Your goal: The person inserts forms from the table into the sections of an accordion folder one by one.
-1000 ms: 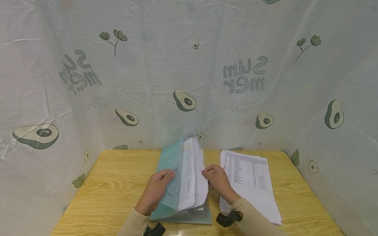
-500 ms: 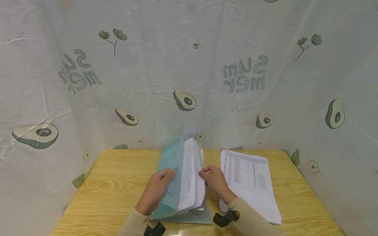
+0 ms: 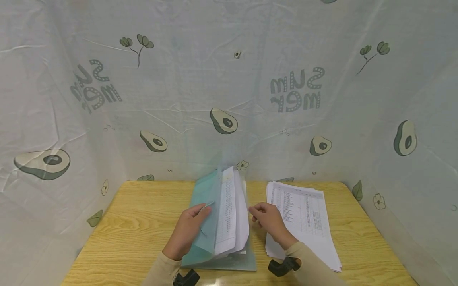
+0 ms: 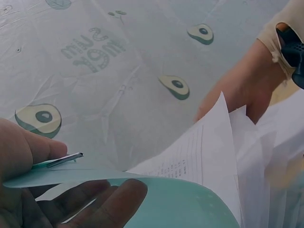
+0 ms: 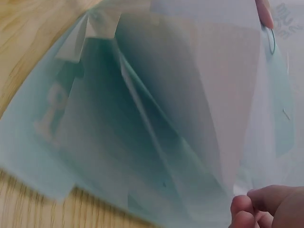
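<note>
A translucent teal plastic folder stands part open on the table, its front cover raised. My left hand grips that cover at its edge, thumb on top and fingers underneath in the left wrist view. Near the thumb is a thin cord with a metal tip. Inside the folder are white printed sheets, standing tilted and fanned. My right hand is at their right edge; in the right wrist view its thumb and fingertips pinch the edge of a pale sheet.
Right of the folder lies a stack of printed papers, partly under my right wrist in the head view. The wood-grain table backs onto a hanging sheet with avocado prints. Each wrist bears a black device.
My right hand moves slightly left with the sheets' edge, then back to the right, and the sheets' edge straightens a little. The left hand stays on the folder cover.
</note>
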The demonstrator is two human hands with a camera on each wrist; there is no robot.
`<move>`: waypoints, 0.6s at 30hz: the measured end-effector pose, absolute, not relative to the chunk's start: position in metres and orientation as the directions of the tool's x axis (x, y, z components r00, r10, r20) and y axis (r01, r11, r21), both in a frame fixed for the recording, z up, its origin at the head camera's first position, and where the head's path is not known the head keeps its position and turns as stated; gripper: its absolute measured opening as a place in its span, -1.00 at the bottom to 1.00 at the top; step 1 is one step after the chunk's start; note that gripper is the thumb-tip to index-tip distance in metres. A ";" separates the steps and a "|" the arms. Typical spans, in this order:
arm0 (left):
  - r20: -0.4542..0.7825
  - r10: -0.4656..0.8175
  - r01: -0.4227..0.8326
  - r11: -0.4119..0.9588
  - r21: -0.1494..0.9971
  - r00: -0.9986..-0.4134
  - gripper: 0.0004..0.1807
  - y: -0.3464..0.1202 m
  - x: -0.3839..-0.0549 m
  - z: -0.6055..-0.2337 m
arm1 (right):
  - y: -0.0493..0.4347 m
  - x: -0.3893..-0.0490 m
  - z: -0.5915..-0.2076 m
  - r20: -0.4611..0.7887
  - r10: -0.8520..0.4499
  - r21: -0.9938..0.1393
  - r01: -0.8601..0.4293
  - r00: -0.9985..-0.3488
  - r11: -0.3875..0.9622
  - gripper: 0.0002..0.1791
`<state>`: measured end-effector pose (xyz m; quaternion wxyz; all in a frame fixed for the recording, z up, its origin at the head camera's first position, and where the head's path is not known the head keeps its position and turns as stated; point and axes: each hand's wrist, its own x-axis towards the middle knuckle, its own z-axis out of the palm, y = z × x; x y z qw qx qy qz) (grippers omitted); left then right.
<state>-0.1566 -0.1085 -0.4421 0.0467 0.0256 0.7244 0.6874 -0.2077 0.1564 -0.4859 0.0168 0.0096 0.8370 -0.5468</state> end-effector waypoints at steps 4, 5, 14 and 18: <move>-0.040 0.102 -0.035 0.051 0.998 -0.994 -0.50 -0.108 -0.157 -0.442 | 0.175 -0.205 -0.490 -0.050 -0.023 -0.901 0.035 -0.999 0.433 -0.78; -0.042 0.105 -0.037 0.051 0.998 -0.994 -0.50 -0.108 -0.157 -0.442 | 0.180 -0.204 -0.490 -0.057 -0.030 -0.893 0.038 -0.998 0.448 -0.80; -0.051 0.119 -0.043 0.063 0.997 -0.992 -0.49 -0.107 -0.159 -0.443 | 0.231 -0.192 -0.499 -0.159 -0.050 -0.812 0.102 -0.986 0.575 -0.80; -0.063 0.126 -0.057 0.054 0.997 -0.990 -0.49 -0.107 -0.161 -0.446 | 0.253 -0.193 -0.504 -0.170 -0.001 -0.779 0.134 -0.985 0.612 -0.81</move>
